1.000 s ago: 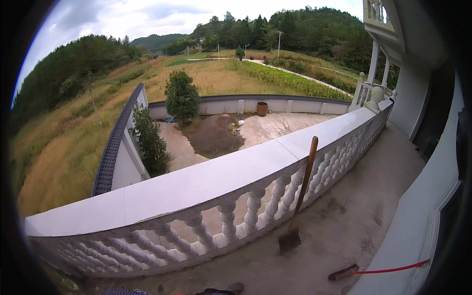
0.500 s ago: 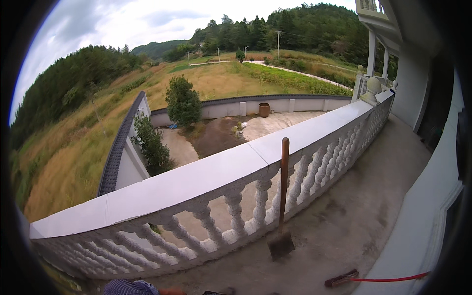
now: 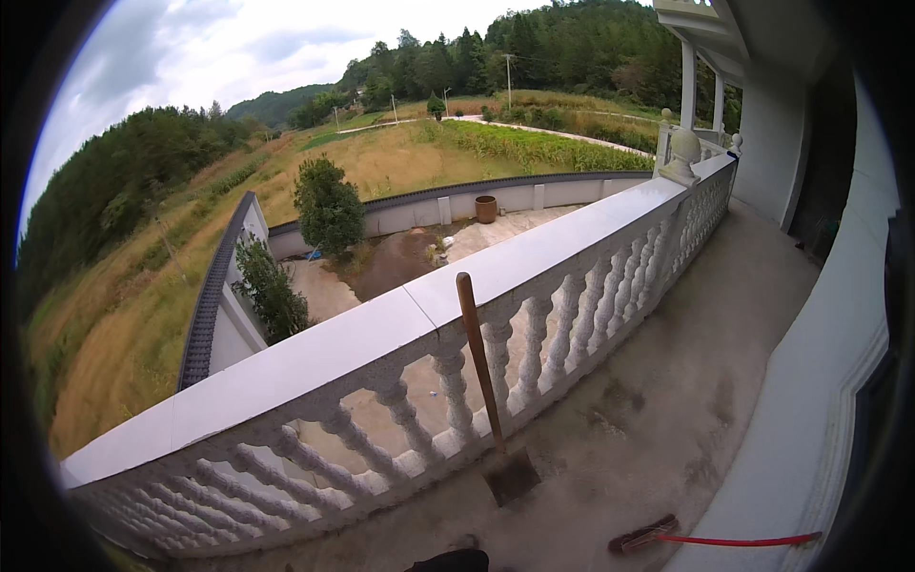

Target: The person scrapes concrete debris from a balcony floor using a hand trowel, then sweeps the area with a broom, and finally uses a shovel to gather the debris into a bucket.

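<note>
Neither of my hands shows in the head view at this moment. A shovel [image 3: 484, 372] with a long wooden handle leans against the white balustrade [image 3: 400, 408], its flat metal blade resting on the concrete floor. Near the lower right lies a broom [image 3: 734, 541] with a thin red handle and dark reddish-brown bristles, by the foot of the pale wall. At the bottom edge a dark shape [image 3: 453, 561] pokes in; too little of it shows to say what it is.
The balcony floor [image 3: 658, 400] runs away to the far right between the balustrade and the house wall [image 3: 791, 429]. Beyond the smooth white top rail [image 3: 315, 362] lies a lower yard with trees, a rusty barrel [image 3: 486, 209] and a boundary wall [image 3: 562, 194].
The view has turned slightly, so the shovel, railing and broom sit further left. A striped sleeve and part of a hand at the bottom edge have gone out of sight.
</note>
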